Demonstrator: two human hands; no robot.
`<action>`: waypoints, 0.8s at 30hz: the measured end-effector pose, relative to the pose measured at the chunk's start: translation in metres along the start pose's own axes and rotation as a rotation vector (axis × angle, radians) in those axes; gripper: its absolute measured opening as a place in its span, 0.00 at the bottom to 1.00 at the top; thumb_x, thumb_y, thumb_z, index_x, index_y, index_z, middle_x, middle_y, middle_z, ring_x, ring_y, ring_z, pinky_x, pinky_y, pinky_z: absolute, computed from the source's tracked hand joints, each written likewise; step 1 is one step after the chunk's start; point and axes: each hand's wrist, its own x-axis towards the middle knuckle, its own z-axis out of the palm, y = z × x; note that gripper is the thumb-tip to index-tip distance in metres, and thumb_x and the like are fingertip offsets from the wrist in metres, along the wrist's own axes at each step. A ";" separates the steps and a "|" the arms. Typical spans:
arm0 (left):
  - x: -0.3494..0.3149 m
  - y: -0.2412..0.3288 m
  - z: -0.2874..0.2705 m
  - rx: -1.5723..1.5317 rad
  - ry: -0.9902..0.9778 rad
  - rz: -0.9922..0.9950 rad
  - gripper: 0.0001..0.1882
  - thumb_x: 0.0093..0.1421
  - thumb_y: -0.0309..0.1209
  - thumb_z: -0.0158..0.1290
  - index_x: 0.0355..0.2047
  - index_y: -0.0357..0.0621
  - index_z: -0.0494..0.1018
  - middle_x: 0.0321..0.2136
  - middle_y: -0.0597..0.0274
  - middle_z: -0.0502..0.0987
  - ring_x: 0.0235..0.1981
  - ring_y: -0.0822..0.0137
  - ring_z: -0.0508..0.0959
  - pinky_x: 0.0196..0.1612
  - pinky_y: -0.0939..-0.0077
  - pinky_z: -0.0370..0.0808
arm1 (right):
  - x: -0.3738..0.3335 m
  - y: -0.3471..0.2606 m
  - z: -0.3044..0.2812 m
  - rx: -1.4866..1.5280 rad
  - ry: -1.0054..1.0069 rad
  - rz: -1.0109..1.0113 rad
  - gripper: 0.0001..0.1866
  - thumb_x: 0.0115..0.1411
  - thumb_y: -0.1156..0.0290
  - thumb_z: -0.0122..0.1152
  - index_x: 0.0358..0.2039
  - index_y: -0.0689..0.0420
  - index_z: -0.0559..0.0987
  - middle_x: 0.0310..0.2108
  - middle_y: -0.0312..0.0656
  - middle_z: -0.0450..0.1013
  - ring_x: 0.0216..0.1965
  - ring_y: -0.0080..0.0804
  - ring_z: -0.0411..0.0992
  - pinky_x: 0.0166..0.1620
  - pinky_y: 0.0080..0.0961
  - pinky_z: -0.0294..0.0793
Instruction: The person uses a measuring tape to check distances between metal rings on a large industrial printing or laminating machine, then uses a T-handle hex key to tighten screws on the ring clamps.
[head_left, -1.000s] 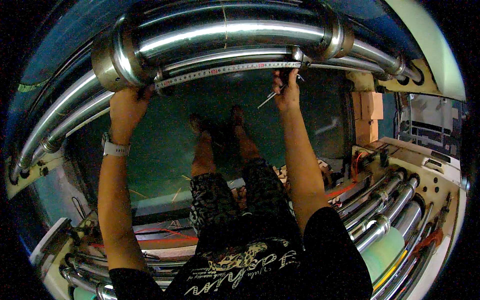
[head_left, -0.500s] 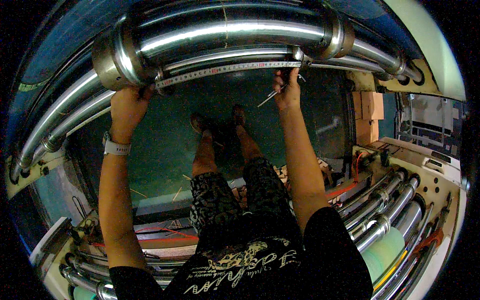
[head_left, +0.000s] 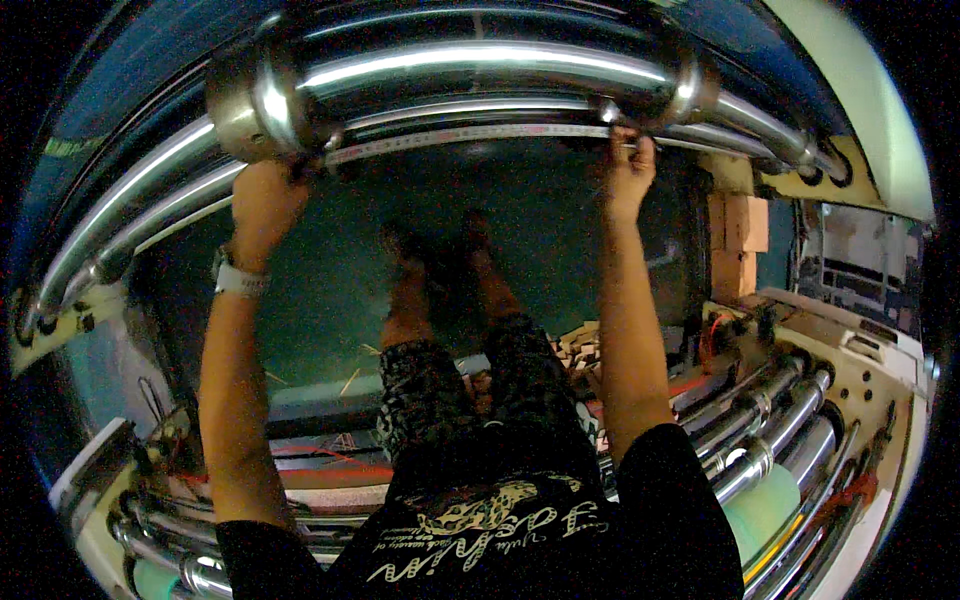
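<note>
A pale measuring tape stretches beneath a big shiny steel roller, from the left metal collar across to the right metal collar. My left hand is closed at the tape's left end, just under the left collar; its fingertips are partly hidden. At the tape's right end, below the right collar, my right hand is raised with its fingers pinched together. A small bright piece of a thin metal hex key shows between those fingers, blurred.
Thinner steel rods run alongside the roller into pale side frames. Cardboard boxes are stacked at the right. Behind me are more steel rollers, a green roll and red cords. Wooden pieces lie by my legs.
My right hand has moved right along the tape's end to below the right collar, and the thin tool no longer sticks out to its left. The view has shifted slightly.
</note>
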 end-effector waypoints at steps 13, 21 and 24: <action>-0.002 0.001 -0.002 -0.060 0.074 0.123 0.11 0.47 0.41 0.49 0.26 0.50 0.75 0.20 0.53 0.74 0.24 0.54 0.75 0.28 0.60 0.73 | 0.013 0.006 -0.015 0.004 -0.053 -0.053 0.03 0.54 0.73 0.57 0.28 0.55 0.72 0.26 0.31 0.69 0.23 0.18 0.64 0.23 0.15 0.62; 0.000 0.005 -0.004 -0.048 0.114 0.133 0.09 0.45 0.36 0.48 0.25 0.51 0.75 0.19 0.55 0.75 0.24 0.55 0.76 0.29 0.60 0.73 | 0.013 0.001 -0.016 0.045 -0.106 0.016 0.05 0.54 0.73 0.57 0.31 0.57 0.72 0.27 0.34 0.69 0.26 0.21 0.66 0.26 0.17 0.65; -0.001 0.007 -0.009 -0.037 0.084 0.107 0.09 0.45 0.36 0.48 0.25 0.51 0.76 0.19 0.55 0.75 0.24 0.55 0.76 0.29 0.61 0.73 | 0.012 0.003 -0.018 0.029 -0.119 0.019 0.06 0.54 0.72 0.56 0.32 0.57 0.71 0.27 0.35 0.70 0.26 0.22 0.67 0.27 0.17 0.67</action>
